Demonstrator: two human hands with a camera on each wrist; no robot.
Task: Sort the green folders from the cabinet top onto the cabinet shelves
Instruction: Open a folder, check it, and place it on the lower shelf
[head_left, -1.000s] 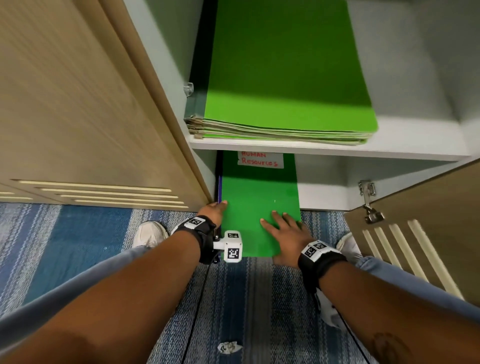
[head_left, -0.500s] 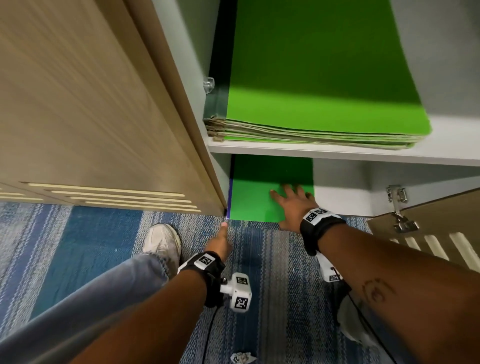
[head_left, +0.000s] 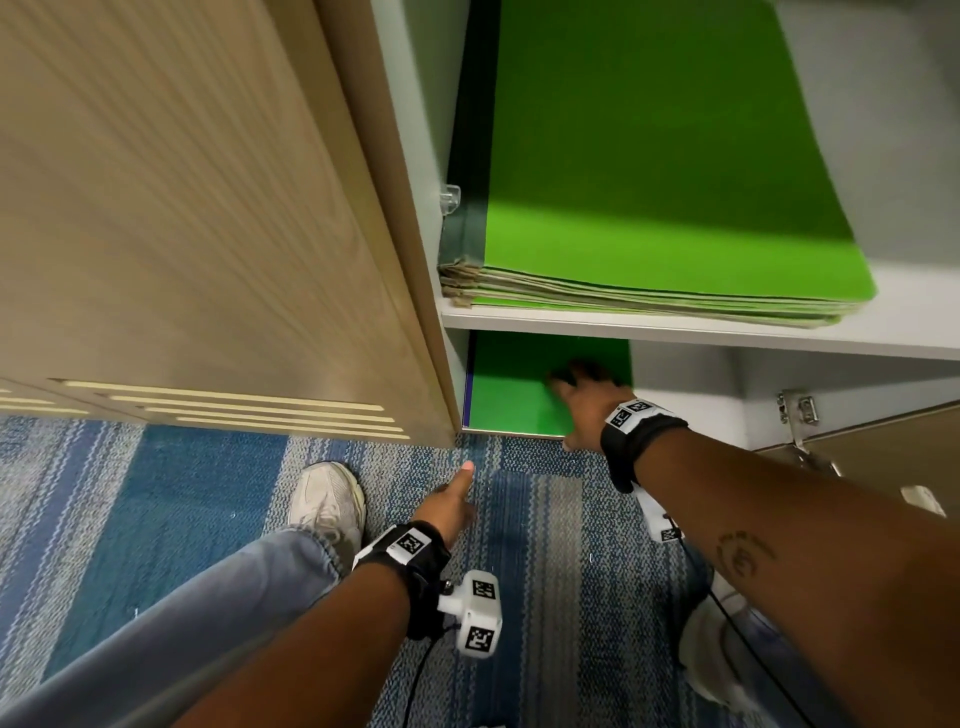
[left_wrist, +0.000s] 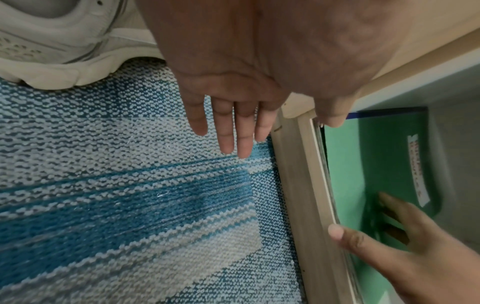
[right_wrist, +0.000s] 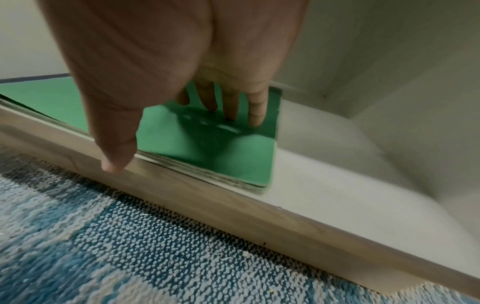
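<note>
A green folder (head_left: 511, 389) (left_wrist: 363, 164) (right_wrist: 207, 148) with a white label lies on the cabinet's bottom shelf (right_wrist: 324, 185), its front edge near the shelf lip. My right hand (head_left: 584, 397) (right_wrist: 182, 82) lies flat on it with straight fingers (right_wrist: 255, 111) pressing its right part; the thumb hangs over the front edge. My left hand (head_left: 452, 499) (left_wrist: 233, 102) hovers over the carpet in front of the cabinet, fingers straight, holding nothing. A thick stack of green folders (head_left: 649, 208) rests on the shelf above.
The open left cabinet door (head_left: 208, 234) stands beside the shelves; the right door (head_left: 883, 447) with its hinge is open at the right. Blue striped carpet (head_left: 182, 493) covers the floor. My white shoe (head_left: 327, 499) and jeans leg are at the left.
The folder has slid fully onto the bottom shelf under my right hand, which has reached farther in. My left hand has let go of its edge and drawn back over the carpet.
</note>
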